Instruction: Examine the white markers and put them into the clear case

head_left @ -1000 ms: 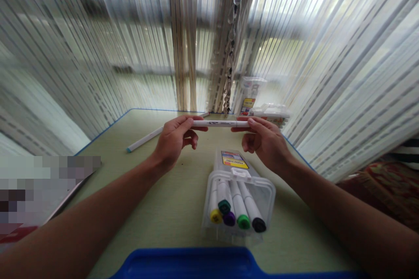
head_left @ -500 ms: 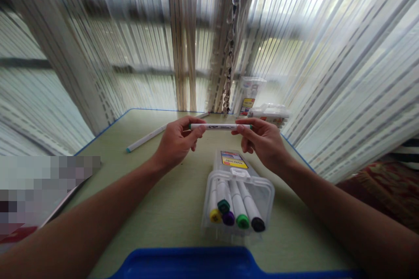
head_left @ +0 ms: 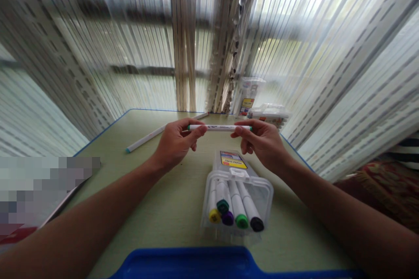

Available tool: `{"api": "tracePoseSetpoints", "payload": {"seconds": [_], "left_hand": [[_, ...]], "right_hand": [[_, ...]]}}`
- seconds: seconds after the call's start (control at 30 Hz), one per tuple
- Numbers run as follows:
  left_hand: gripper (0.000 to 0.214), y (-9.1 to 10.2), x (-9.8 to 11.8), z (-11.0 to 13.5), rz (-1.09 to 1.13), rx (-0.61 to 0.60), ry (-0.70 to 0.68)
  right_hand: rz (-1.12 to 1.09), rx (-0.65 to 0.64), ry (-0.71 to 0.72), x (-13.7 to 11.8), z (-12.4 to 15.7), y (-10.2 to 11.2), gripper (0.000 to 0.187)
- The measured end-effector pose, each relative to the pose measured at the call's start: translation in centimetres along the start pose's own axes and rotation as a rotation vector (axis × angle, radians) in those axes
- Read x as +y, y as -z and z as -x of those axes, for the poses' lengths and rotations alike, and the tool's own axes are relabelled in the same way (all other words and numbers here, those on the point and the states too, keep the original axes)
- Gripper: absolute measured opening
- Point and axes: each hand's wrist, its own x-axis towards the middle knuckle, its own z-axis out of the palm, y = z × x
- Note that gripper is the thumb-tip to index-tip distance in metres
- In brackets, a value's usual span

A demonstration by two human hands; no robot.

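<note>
Between my two hands a white marker (head_left: 220, 128) with green ends is held level above the table. My left hand (head_left: 178, 141) pinches its left end between thumb and fingers. At the other end, my right hand (head_left: 260, 139) grips it the same way. Below the hands lies a clear plastic case (head_left: 211, 183), its open end toward me. Several white markers (head_left: 250, 205) with yellow, teal, purple, green and black ends rest inside it. Left of my left hand, another white marker (head_left: 144, 140) with a light blue end lies on the table, partly hidden behind that hand.
Two more clear cases stand at the back right, one upright (head_left: 248, 96) and one low (head_left: 270, 113). A red-tipped marker end (head_left: 202, 116) shows at the table's far edge. A blue tray (head_left: 193, 263) edges the pale green table (head_left: 157, 218). Striped curtains (head_left: 140, 43) hang behind.
My hands hold the marker in nearly the same place. The printing on its barrel looks slightly turned, and the view has shifted a little.
</note>
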Motion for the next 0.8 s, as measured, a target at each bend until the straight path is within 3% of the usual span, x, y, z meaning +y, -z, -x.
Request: {"api": "tracePoseSetpoints", "payload": {"seconds": [0.8], "left_hand": [[0.027,-0.03,0.05,-0.22,0.188,0.043,0.09]], "right_hand": [[-0.104,0.032,-0.1,-0.48,0.0,-0.13,0.032]]}}
